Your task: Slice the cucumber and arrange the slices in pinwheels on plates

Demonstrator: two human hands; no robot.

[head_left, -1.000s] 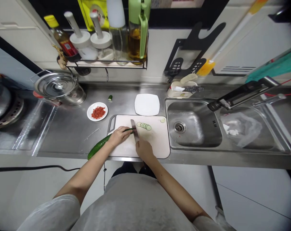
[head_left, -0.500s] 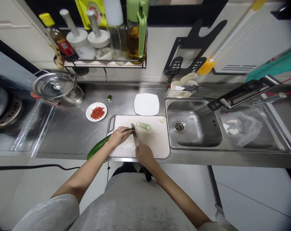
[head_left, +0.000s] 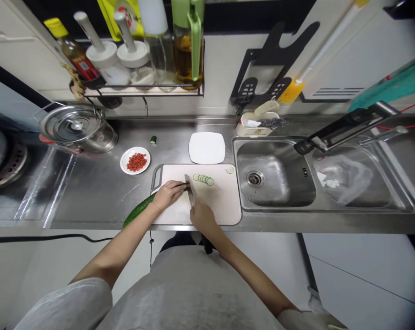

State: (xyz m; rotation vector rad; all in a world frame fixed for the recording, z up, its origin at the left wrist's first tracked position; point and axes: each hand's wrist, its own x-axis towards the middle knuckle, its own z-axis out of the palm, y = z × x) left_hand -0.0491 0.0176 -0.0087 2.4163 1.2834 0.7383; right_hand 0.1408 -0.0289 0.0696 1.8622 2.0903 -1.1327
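Observation:
My left hand (head_left: 169, 194) is closed over the right end of a long green cucumber (head_left: 139, 210), covering much of it. My right hand (head_left: 203, 217) grips a kitchen knife (head_left: 190, 189) by its black handle, which sticks out behind the fist. The blade stands at the cucumber's end, close to my left fingertips. Under both hands lies a white cutting board (head_left: 221, 201) with a grey edge. A short overlapping row of cucumber slices (head_left: 204, 179) rests on it, right of the blade. One more slice (head_left: 230, 170) is at the board's far right corner.
Behind the board are a white plate (head_left: 206, 147), a small dish (head_left: 124, 167) of red berries and a cucumber end (head_left: 153, 139). A lidded steel pot (head_left: 102, 137) stands at left. The sink (head_left: 279, 183) borders the board at right, and a bottle rack (head_left: 145, 90) hangs above.
The whole view has shifted slightly. My hands, the knife and the cucumber keep nearly the same places on the board, and the row of slices looks the same.

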